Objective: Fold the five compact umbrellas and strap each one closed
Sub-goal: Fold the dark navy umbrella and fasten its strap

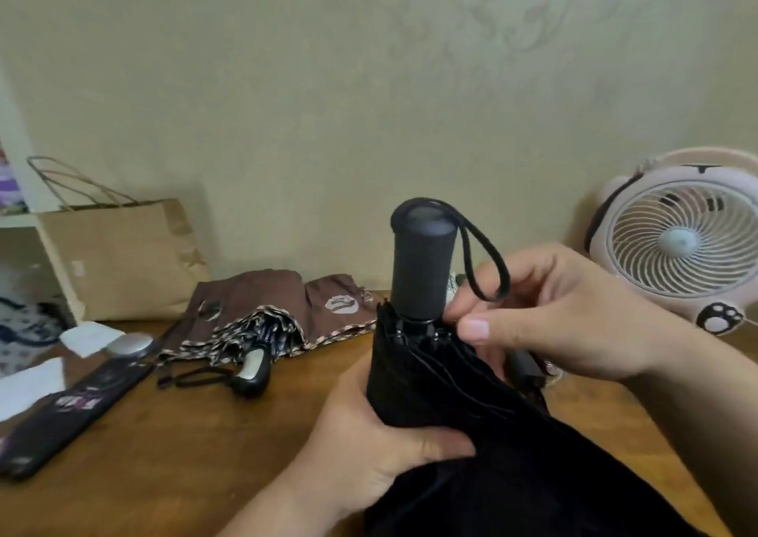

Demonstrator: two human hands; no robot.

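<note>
A black compact umbrella stands handle up in the middle of the view, its black handle carrying a wrist loop. My left hand grips the gathered black canopy from below. My right hand pinches the canopy's edge beside the handle, fingers curled. A brown umbrella with a patterned trim lies collapsed but loose on the table behind, its handle toward me. A dark, slim folded umbrella lies at the left.
The wooden table runs to a beige wall. A brown paper bag stands at the back left, a pink and white desk fan at the right. White papers and a silver object lie at the left.
</note>
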